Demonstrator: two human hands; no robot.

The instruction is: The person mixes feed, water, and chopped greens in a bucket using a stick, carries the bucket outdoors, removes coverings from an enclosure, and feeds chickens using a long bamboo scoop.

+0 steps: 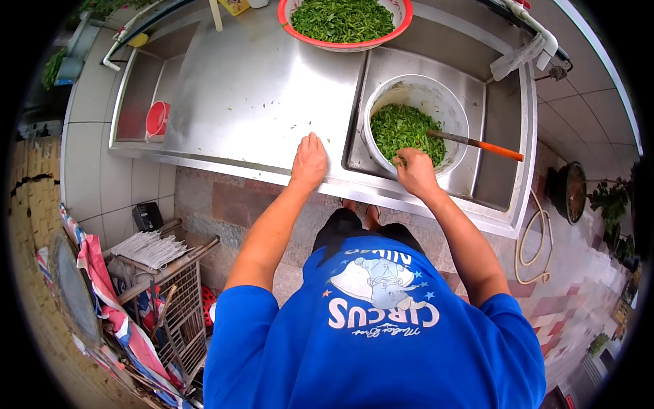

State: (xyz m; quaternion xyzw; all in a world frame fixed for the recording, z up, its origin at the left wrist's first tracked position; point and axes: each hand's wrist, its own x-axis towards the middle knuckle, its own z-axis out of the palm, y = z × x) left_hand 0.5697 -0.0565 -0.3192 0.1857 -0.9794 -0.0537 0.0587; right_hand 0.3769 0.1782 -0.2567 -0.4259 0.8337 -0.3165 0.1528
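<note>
In the head view, my left hand (310, 162) rests on the steel counter (272, 75) near its front edge. Its fingers are drawn together, and their undersides are hidden. A white bucket (446, 102) stands in the right-hand sink basin, part filled with chopped greens (405, 126). Over the near rim of this bucket, my right hand (415, 170) has its fingers curled in a pinch, seemingly on a few of the greens. A tool with an orange handle (501, 150) leans on the bucket's right rim, its metal end among the greens.
A red-rimmed basin (403, 31) heaped with chopped greens sits at the back. Small green scraps dot the counter. A red cup (157, 117) lies in the left basin. White pipes (545, 41) run at the right. A hose (521, 252) hangs down, and a wooden rack (180, 320) stands lower left.
</note>
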